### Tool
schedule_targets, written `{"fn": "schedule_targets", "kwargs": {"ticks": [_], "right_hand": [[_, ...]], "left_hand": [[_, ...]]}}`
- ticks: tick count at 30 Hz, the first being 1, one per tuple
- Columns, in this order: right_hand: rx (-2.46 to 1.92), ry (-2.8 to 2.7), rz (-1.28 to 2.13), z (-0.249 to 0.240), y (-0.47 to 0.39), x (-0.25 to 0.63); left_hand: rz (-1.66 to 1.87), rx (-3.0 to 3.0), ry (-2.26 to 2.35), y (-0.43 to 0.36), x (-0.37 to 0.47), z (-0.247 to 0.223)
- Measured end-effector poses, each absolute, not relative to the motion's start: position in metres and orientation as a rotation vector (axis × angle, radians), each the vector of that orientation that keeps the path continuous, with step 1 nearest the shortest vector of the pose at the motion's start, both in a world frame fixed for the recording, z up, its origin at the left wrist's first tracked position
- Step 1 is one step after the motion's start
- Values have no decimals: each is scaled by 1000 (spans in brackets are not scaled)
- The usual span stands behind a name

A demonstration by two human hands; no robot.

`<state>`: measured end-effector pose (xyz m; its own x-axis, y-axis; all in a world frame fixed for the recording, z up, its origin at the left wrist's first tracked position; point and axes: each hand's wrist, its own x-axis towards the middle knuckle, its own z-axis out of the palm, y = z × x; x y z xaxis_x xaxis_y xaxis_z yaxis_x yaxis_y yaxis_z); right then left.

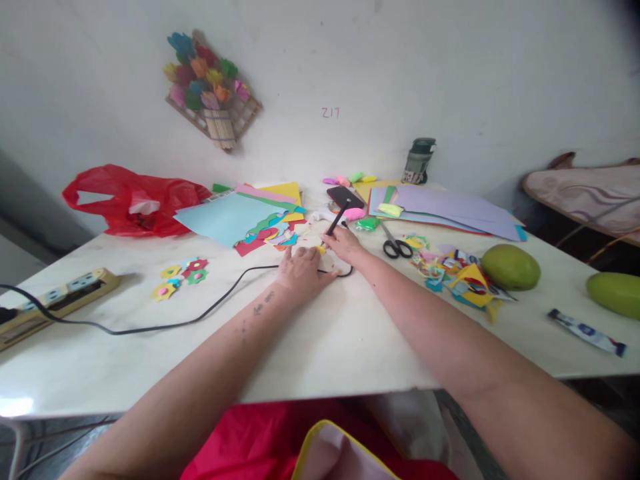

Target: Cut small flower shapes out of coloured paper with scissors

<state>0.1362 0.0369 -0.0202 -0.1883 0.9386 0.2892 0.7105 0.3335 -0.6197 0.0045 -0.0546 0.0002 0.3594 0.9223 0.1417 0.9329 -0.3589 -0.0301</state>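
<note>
My right hand is closed around a slim black pen, held slanted with its lower end near a small yellow paper piece. My left hand rests flat on the table, thumb apart, with its fingertips beside that yellow piece; whether they press on it is hard to see. A black cord passes beneath the left hand. Just beyond the hands lie a white tool, perhaps a glue gun, and coloured paper scraps. Black-handled scissors lie to the right.
Paper flowers and a power strip sit left. Behind are a red plastic bag, blue paper, a phone, purple paper and a dark bottle. Scraps, a green fruit and a tube lie right.
</note>
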Motion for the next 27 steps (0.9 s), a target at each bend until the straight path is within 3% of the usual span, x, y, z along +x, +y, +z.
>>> {"fn": "schedule_targets", "kwargs": {"ticks": [27], "right_hand": [[-1419,-1941,473,-21,37,138]], "left_hand": [[-147,-2501,-1711,-53,4,0]]}}
